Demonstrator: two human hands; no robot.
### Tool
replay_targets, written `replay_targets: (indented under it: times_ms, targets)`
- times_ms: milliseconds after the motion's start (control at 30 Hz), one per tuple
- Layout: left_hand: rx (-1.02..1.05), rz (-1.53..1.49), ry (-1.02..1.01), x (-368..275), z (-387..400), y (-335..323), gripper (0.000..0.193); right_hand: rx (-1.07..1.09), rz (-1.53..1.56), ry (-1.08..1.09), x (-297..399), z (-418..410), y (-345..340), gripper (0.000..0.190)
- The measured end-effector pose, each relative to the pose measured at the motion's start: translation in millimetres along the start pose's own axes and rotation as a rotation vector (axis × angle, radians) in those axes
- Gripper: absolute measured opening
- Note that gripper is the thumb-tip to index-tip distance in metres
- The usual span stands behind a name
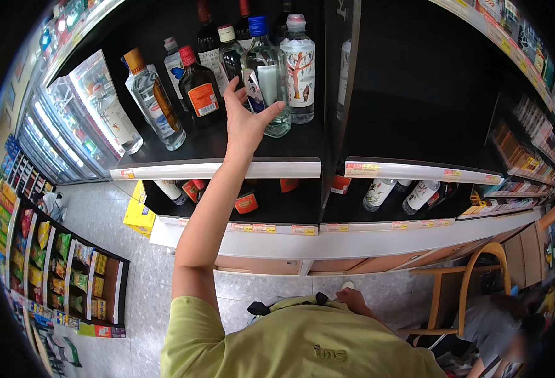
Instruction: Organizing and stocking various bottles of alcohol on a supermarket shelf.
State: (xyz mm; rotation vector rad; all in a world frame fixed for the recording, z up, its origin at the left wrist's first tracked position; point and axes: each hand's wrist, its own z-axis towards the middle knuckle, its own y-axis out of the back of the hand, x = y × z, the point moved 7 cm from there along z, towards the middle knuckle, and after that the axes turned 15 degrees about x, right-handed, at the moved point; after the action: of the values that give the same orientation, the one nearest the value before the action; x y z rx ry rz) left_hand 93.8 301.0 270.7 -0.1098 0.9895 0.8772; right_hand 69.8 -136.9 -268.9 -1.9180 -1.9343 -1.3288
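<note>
My left hand (pixel 249 120) reaches up to the shelf, thumb and fingers spread around a clear glass bottle (pixel 272 80) with a blue cap. The thumb overlaps the bottle's front; firm contact cannot be made out. Right of it stands a clear bottle with a tree-pattern label (pixel 300 78). To the left are a dark flat bottle with a red cap (pixel 199 92) and a clear bottle with an orange-gold cap (pixel 157 104). Dark-glass bottles (pixel 206 35) rise behind. Low by my waist hangs my right hand (pixel 351 300), partly hidden by my shirt, its fingers unclear.
White price rails (pixel 277 169) edge the black shelf. More bottles (pixel 379 193) stand below. A wooden chair (pixel 464 283) and a seated person (pixel 487 326) are at the lower right. A snack rack (pixel 121 293) and a yellow carton (pixel 140 212) stand left.
</note>
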Motion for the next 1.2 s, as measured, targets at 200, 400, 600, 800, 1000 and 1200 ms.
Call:
replay_targets:
  times_ms: [200,400,600,800,1000,1200]
  targets:
    - [-0.083,0.094,-0.111,-29,12,5,0.101,-0.04,-0.07,0.023,3,-1,8,0.048]
    - [-0.15,0.127,-0.27,-67,56,15,0.088,-0.096,-0.062,0.201,27,1,11,0.039]
    - [0.059,0.078,-0.028,-65,107,21,0.046,-0.141,-0.027,0.237,60,-12,27,0.034]
    - [0.17,-0.09,-0.032,-63,104,28,0.035,-0.247,0.22,0.396,145,-57,89,0.025]
    - [0.122,-0.213,-0.125,-85,68,32,0.027,-0.402,0.314,0.691,259,-129,162,0.015]
    - [0.083,-0.337,-0.154,-94,37,45,0.024,-0.696,-0.032,1.235,436,-244,231,0.035]
